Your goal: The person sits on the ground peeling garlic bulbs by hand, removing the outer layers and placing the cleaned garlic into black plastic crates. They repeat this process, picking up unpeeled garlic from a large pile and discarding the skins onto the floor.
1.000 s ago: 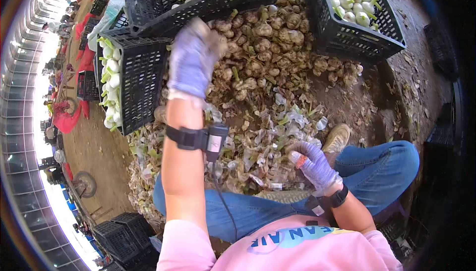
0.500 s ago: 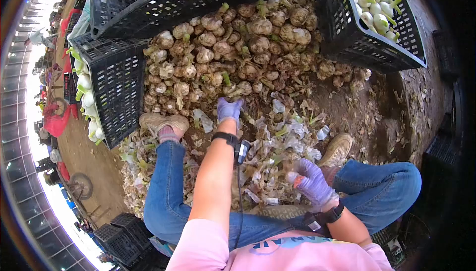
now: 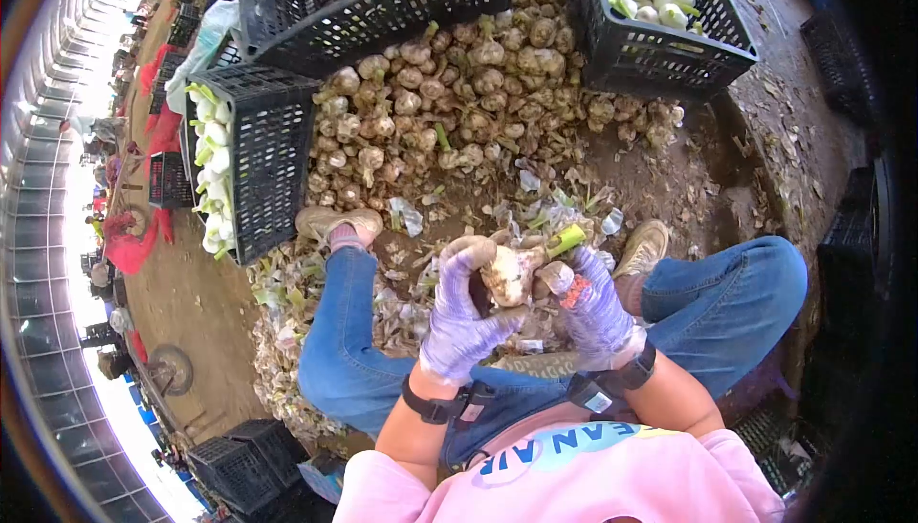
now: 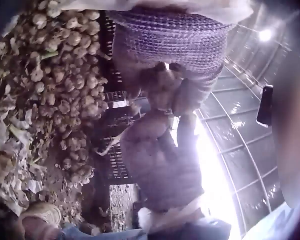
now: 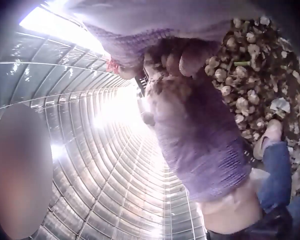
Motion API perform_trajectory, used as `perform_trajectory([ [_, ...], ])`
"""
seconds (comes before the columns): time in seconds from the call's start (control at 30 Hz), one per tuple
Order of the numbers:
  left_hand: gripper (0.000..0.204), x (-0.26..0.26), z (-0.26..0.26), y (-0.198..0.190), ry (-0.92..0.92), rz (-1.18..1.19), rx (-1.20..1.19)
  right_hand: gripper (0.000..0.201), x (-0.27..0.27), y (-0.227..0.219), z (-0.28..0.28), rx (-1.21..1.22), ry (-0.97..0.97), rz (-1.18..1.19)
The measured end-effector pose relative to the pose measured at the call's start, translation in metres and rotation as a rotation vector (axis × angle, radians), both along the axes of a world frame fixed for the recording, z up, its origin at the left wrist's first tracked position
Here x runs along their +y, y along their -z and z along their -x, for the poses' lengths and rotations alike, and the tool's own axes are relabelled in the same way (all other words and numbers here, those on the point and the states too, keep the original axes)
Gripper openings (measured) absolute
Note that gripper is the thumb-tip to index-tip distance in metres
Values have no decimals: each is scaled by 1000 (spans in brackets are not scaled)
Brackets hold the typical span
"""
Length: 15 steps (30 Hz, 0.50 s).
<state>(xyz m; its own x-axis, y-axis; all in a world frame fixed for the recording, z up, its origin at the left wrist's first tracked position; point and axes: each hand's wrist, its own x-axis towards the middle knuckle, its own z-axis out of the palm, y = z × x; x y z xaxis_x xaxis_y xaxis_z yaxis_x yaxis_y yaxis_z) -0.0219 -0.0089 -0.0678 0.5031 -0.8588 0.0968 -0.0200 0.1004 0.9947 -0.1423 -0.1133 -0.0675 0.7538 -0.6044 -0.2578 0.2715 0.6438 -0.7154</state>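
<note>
In the head view a garlic bulb (image 3: 509,276) with dirty outer skin and a cut green stem (image 3: 565,240) is held up between both gloved hands. My left hand (image 3: 464,317) grips the bulb from the left, thumb below and fingers over it. On the stem side, my right hand (image 3: 598,317) has its fingers curled around the stem, with the thumb at the bulb's edge. An orange-red wrap (image 3: 575,291) shows at the right thumb. Both wrist views show the purple gloves close together, the left glove (image 5: 195,135) and right glove (image 4: 160,165), largely hiding the bulb.
A heap of unpeeled garlic (image 3: 478,83) lies ahead, with peeled skins (image 3: 382,322) between the legs. Black crates with white bulbs stand at left (image 3: 273,164), at the back (image 3: 382,11) and at right (image 3: 660,59). A shoe (image 3: 339,225) borders the heap.
My left hand reached toward the heap, then came back toward the body with a garlic bulb. The right hand, in front of the lap throughout, has met it at the stem.
</note>
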Motion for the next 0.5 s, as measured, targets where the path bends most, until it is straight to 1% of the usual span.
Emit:
perform_trajectory([
  [0.03, 71, 1, 2, -12, 4, 2, -176, 31, 0, -8, 2, 77, -35, 2],
  [0.07, 71, 3, 6, -16, 5, 14, -187, 30, 2, -13, 3, 156, -71, 2],
  [0.1, 71, 6, 11, -19, 3, 38, -233, 27, 6, -15, 5, 127, -34, -25],
  [0.17, 69, 10, 14, -29, -8, 59, -359, 27, 10, -23, 8, 106, -22, -24],
  [0.2, 69, 14, 15, -28, -14, 65, -367, 26, 10, -26, 10, 94, -10, -34],
  [0.27, 75, 23, 19, -22, -33, -29, -309, 26, 9, -26, 16, 117, -46, 7],
  [0.3, 76, 25, 21, -25, -75, -56, -368, 25, 8, -25, 19, 146, -76, 41],
  [0.33, 76, 28, 25, -27, -80, -51, -375, 25, 8, -26, 20, 177, -105, 73],
  [0.37, 77, 29, 30, -29, -103, -75, -114, 23, 8, -29, 19, 167, -129, 27],
  [0.4, 78, 29, 34, -29, -123, -95, 147, 23, 7, -27, 20, 162, -132, 34],
  [0.43, 78, 29, 34, -29, -128, -91, 143, 22, 6, -20, 22, 165, -167, 27],
  [0.47, 74, 30, 33, -26, -85, -85, 356, 21, 5, -15, 24, 167, -204, 18],
  [0.5, 70, 32, 31, -23, -41, -79, 568, 22, 6, -13, 24, 138, -227, 64],
])
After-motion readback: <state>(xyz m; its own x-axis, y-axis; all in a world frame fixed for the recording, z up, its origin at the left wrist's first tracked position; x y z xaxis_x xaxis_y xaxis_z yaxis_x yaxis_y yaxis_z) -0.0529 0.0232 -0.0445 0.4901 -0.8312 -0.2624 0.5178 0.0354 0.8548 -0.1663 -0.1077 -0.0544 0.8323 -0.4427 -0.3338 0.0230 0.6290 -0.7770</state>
